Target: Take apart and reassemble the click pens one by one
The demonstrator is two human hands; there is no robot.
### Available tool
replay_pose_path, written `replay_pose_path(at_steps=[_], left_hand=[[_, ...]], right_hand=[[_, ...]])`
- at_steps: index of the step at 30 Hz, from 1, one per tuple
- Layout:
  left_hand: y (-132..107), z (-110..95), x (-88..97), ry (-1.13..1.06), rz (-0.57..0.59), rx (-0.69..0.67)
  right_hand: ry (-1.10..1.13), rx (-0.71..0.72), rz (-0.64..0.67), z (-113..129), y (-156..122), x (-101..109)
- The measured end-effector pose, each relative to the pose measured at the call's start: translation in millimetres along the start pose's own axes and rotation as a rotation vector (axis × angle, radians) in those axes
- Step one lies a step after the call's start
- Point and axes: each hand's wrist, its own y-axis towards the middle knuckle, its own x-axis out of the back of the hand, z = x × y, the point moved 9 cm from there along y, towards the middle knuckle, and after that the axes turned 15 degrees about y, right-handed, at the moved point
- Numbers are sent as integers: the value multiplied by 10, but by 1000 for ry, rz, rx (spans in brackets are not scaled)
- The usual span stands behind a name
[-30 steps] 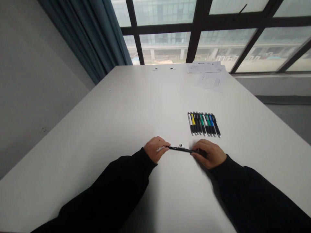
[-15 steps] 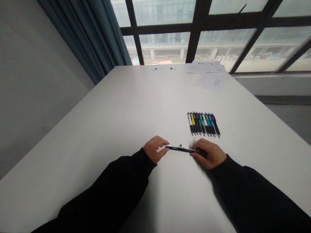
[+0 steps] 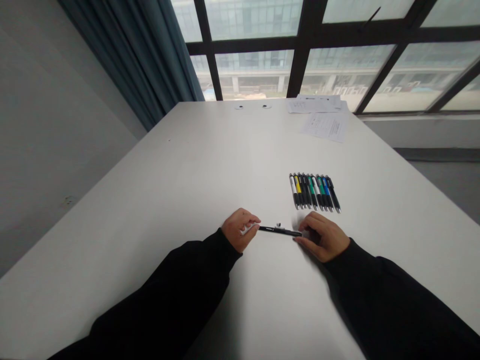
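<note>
A black pen (image 3: 279,230) lies crosswise between my two hands, low over the white table (image 3: 210,165). The thumb and fingertips of my left hand (image 3: 240,230) pinch its left end. My right hand (image 3: 323,236) has its thumb and fingers curled round the right end, and they cover the very tip. Just behind the pen's middle sits a tiny silver and dark part (image 3: 278,225), too small to name. Beyond my right hand, several click pens (image 3: 314,192) lie side by side in a row, with white, yellow, black, green and blue barrels and dark grips.
Printed sheets (image 3: 324,126) lie at the far right of the table. Two small round fittings, a left one (image 3: 239,107) and a right one (image 3: 266,106), are near the far edge. A blue curtain (image 3: 150,60) and a dark-framed window (image 3: 255,46) stand behind.
My left fingers have closed a little more on the pen's left end. My right hand has shifted only slightly; the row of pens is unmoved.
</note>
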Motion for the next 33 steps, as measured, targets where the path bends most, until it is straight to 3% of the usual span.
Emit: replay_pose_path(at_steps=[7,10,12,13,15,18,20,22,25,28,33], left_hand=[[-3,35,41,-58,-31,51],[2,182,57,-176,-59,174],[-8,327,-7,-367,-32,318],[-26,381,-89,-495,22,401],[-114,361,-349,-770,243,553],[-399,10,-713,-1066,700,679],[-584,-261,-820,-1179,920,682],[-695,-436,-862,-1256,1020,685],[-724,-491,-871,-1305,1001,717],[-683,-458,-850,-1315,932,726],[-665,-477,-849,-1340,904,689]], right_hand=[[22,55,3,2,-11,-28],[102,104,-26,61,-1,25],[180,118,-21,106,13,44],[223,124,-6,131,20,37],[305,135,33,187,32,1],[397,147,76,262,36,-68],[440,149,90,299,32,-103],[475,157,95,326,27,-113],[436,154,40,292,34,-58],[222,111,-48,161,51,14],[-1,99,-3,79,78,-105]])
